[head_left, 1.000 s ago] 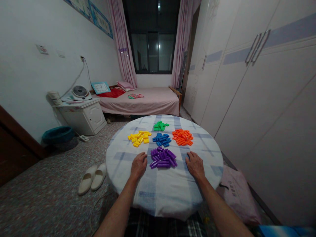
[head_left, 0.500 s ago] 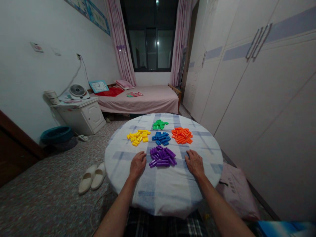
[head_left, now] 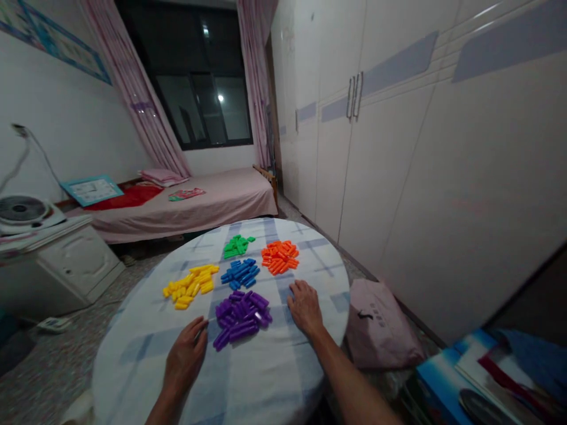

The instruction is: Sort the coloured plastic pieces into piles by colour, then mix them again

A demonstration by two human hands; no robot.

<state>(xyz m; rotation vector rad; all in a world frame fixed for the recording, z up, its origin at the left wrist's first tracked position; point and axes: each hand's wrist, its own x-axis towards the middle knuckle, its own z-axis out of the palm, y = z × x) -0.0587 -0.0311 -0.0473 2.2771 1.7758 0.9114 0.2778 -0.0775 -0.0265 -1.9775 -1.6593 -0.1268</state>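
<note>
Tablecloth bears purple pieces between left hand and right hand, both unclenched; bag lettering illegible.

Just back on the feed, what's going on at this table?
The person's left hand and right hand rest on the checked tablecloth, either side of the purple cylindrical pieces, apparently holding nothing. Beyond those sit separate piles: yellow pieces, orange pieces, blue pieces and, behind the blue, green pieces.

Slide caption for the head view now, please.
Bare left hand and bare right hand flank a pile of glossy purple cylinders on a round blue-and-white cloth-covered table.
</note>
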